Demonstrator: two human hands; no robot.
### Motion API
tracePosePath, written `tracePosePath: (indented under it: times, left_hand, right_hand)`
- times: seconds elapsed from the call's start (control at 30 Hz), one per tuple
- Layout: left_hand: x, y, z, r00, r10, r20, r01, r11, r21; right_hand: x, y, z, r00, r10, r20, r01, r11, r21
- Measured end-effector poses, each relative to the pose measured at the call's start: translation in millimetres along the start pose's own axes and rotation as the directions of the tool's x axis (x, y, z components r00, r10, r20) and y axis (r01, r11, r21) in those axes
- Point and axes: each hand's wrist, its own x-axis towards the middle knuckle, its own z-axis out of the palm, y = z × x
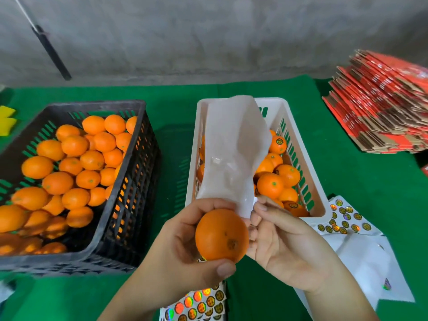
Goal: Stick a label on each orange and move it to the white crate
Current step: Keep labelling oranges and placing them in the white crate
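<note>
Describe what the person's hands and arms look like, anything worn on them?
Both the left hand and the right hand are bare: no gloves, rings, watch or bracelets show. The forearms are uncovered to the bottom edge of the picture, with no sleeve in view. The fingernails are short and unpainted.

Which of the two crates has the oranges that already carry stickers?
The white crate on the right: round labels show on its oranges. The oranges in the black crate show none.

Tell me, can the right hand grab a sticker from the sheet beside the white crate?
Probably not yet. The right hand pinches the white backing sheet, so it's busy, though nothing blocks the sticker sheet by the white crate.
</note>
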Motion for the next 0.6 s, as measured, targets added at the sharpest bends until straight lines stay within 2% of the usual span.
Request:
tracePosePath:
  times: [0.03,0.07,0.1,0.13,0.17,0.2,0.23,0.27,0.3,0.43,0.47,0.53,0.6]
  left_hand:
    - [0,1,-1,1.000,0.011,-0.011,-0.011,1.000,-0.003]
    - [0,1,-1,0.999,0.018,-0.034,-0.017,1.000,0.008]
    - [0,1,-2,0.998,0.019,-0.061,-0.017,0.999,0.034]
    - [0,1,-3,0.996,0.015,-0.089,-0.010,0.998,0.065]
    - [1,1,-3,0.994,0.007,-0.109,0.003,0.995,0.095]
    - [1,0,-2,0.993,-0.003,-0.117,0.017,0.992,0.122]
    - [2,0,-2,0.993,-0.015,-0.115,0.031,0.990,0.139]
    - [2,-1,-2,0.994,-0.025,-0.104,0.039,0.990,0.138]
    - [3,-2,-1,0.995,-0.030,-0.090,0.041,0.991,0.123]
    - [4,-2,1,0.995,-0.059,-0.084,0.065,0.995,0.069]
    - [5,-2,1,0.993,-0.067,-0.101,0.073,0.996,0.059]
    - [5,-3,0,0.987,-0.078,-0.141,0.086,0.995,0.049]
    - [5,-3,0,0.987,-0.089,-0.136,0.092,0.996,0.019]
  right_hand:
    - [0,1,1,0.993,-0.076,-0.086,0.072,0.996,-0.046]
    - [-1,2,0,0.952,-0.237,-0.193,0.201,0.962,-0.186]
    - [-4,2,0,0.842,-0.473,-0.258,0.347,0.842,-0.412]
    - [-8,1,0,0.673,-0.706,-0.221,0.440,0.622,-0.647]
    - [-14,0,3,0.521,-0.851,-0.059,0.480,0.350,-0.804]
    - [-19,-1,7,0.443,-0.885,0.144,0.496,0.108,-0.861]
    - [-23,1,11,0.429,-0.843,0.324,0.506,-0.072,-0.860]
    - [-24,3,15,0.460,-0.767,0.447,0.516,-0.179,-0.838]
    - [-24,4,17,0.513,-0.685,0.517,0.522,-0.229,-0.821]
    - [-26,-1,13,0.676,-0.481,0.558,0.513,-0.237,-0.825]
    - [-28,-2,10,0.705,-0.426,0.566,0.500,-0.267,-0.824]
    - [-28,1,6,0.728,-0.362,0.582,0.458,-0.375,-0.806]
    - [-23,10,7,0.704,-0.407,0.582,0.416,-0.427,-0.803]
